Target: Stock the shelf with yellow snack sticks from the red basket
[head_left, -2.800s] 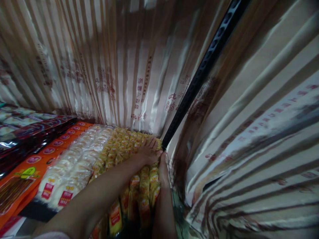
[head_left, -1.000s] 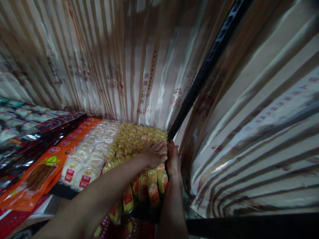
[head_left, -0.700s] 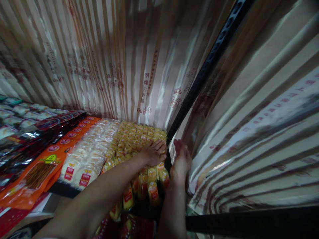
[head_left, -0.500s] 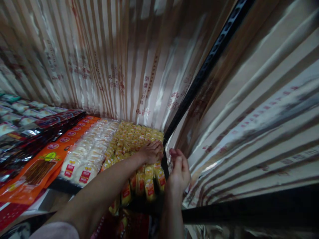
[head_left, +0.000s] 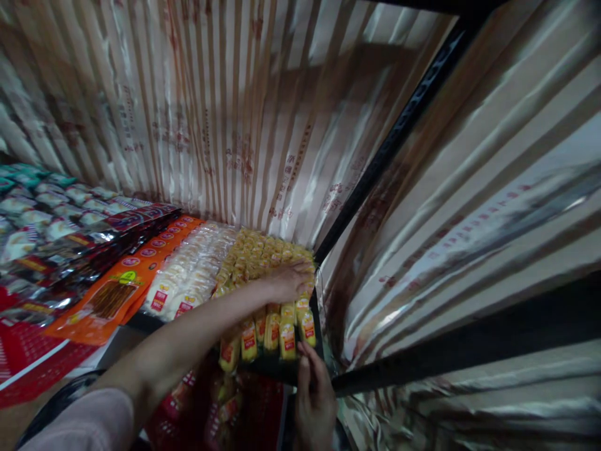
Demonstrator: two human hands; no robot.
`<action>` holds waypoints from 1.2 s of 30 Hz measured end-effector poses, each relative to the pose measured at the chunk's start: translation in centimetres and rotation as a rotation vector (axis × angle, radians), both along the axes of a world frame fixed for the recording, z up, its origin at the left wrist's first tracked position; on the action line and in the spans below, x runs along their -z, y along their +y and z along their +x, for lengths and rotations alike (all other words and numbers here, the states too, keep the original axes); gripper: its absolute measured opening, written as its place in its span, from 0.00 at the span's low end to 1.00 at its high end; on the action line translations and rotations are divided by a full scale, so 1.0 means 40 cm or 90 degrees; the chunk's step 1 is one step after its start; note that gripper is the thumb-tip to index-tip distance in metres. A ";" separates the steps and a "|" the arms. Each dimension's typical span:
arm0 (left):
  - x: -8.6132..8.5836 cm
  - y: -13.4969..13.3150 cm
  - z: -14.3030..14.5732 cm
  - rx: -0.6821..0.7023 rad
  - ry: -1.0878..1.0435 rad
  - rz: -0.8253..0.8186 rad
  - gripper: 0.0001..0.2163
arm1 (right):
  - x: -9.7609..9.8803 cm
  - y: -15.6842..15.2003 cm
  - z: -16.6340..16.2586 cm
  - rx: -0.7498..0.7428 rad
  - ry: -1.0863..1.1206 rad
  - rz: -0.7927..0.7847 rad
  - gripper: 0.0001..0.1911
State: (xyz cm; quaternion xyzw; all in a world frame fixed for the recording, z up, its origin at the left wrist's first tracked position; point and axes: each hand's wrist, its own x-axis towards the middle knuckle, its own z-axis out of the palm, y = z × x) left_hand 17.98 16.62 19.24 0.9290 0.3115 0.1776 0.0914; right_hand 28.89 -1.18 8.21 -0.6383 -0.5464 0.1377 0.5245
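Note:
Rows of small yellow snack packs point(head_left: 273, 331) with red labels fill a dark tray at the shelf corner. My left hand point(head_left: 292, 280) lies flat across the tops of the packs on the right side, fingers stretched towards the corner post. Just below the front right end of the rows is my right hand point(head_left: 315, 385), fingers pointing up and apart from the thumb. Its fingertips are close to the front of the rightmost pack; whether they touch it I cannot tell. I see nothing held in either hand.
Clear-wrapped white packs point(head_left: 185, 275), orange snack bags point(head_left: 110, 300) and dark shiny bags point(head_left: 61, 269) line up to the left. A black metal post point(head_left: 370, 178) rises at the corner, with a black rail point(head_left: 451, 332) on the right. Striped printed sheeting point(head_left: 225, 125) hangs behind.
My right hand has moved down from beside the corner post to the front of the yellow packs. My left hand still rests on them. The view has shifted slightly.

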 end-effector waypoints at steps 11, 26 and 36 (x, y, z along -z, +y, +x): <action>0.179 -0.422 -0.196 -0.033 -0.191 0.075 0.12 | -0.003 0.031 -0.016 0.014 -0.162 -0.035 0.24; 0.230 -0.391 -0.341 -0.505 -0.405 -0.019 0.10 | -0.032 0.014 -0.208 -0.121 -0.227 0.002 0.18; 0.254 -0.387 -0.327 -0.548 -0.415 -0.089 0.07 | -0.020 0.043 -0.283 -0.090 -0.316 -0.032 0.26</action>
